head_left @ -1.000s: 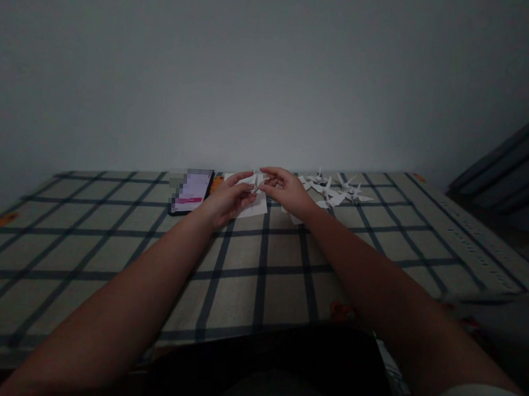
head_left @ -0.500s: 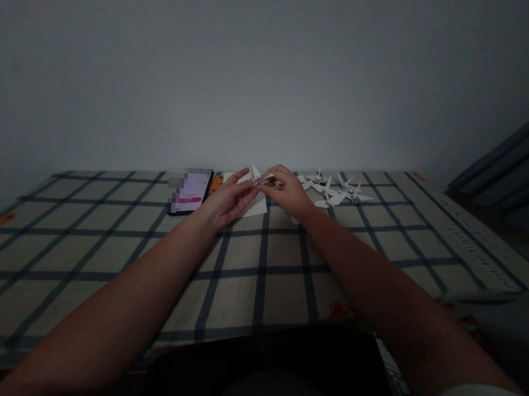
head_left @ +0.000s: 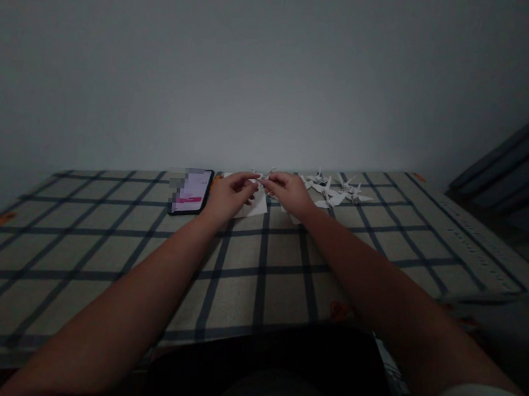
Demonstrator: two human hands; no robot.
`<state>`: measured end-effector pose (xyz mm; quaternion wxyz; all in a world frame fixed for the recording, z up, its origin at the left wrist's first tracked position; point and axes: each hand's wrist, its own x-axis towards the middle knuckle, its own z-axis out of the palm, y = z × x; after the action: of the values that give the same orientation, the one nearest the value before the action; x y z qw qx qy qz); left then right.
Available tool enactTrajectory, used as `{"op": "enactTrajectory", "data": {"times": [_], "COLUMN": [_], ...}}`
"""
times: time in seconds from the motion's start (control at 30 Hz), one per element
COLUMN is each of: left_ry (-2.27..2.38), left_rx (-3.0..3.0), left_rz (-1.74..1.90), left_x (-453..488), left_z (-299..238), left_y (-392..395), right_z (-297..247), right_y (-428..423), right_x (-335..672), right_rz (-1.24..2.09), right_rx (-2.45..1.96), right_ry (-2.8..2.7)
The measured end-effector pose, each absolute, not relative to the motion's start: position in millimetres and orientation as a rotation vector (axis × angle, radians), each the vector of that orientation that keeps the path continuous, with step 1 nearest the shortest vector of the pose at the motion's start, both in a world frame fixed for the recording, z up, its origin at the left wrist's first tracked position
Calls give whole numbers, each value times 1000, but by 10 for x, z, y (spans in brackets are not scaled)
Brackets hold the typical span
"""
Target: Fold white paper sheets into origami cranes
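Note:
My left hand (head_left: 229,194) and my right hand (head_left: 286,191) meet over the far middle of a checked cloth (head_left: 243,262). Both pinch a small white folded paper figure (head_left: 261,177) between their fingertips, held just above the cloth. Under the hands lies a flat white paper sheet (head_left: 256,206). To the right of my right hand stand several finished white paper cranes (head_left: 336,190). The room is dim.
A phone (head_left: 189,191) with a lit screen lies left of my left hand, near the wall. A plain wall rises right behind the cloth's far edge. Dark slanted furniture (head_left: 505,169) stands at the right. A dark garment (head_left: 264,363) covers the near foreground.
My left hand has turned palm down and closed over the paper figure. The figure, tilted upward half a second ago, now sits lower and flatter between both hands' fingertips.

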<state>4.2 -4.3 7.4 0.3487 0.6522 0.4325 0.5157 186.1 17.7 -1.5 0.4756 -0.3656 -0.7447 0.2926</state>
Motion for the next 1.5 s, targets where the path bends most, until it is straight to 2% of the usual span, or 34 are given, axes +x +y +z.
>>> {"op": "enactTrajectory", "data": {"times": [0.5,0.8,1.03,1.3,1.5], "left_ry": [1096,1273,1321,1390,1369], "left_rx": [1740,1890,1954,1948,1857], "left_rz": [1363,1450,1512,1424,1325], "left_x": [23,25,54,55,24], "left_z": [89,81,53,59,17], "left_y": [-26,-78,-95,-75,-3], "right_z": [2,-45,-61,-62,-115], "right_y": [201,244,256,236,262], "right_x": [1904,1845,1842,1852,1776], "right_rz": [878,1036,966,897,1098], "right_rx": [-832,-870,-897,-848,-857], "right_ry": [-1790,-1692,-1709,-1759,-1548]}}
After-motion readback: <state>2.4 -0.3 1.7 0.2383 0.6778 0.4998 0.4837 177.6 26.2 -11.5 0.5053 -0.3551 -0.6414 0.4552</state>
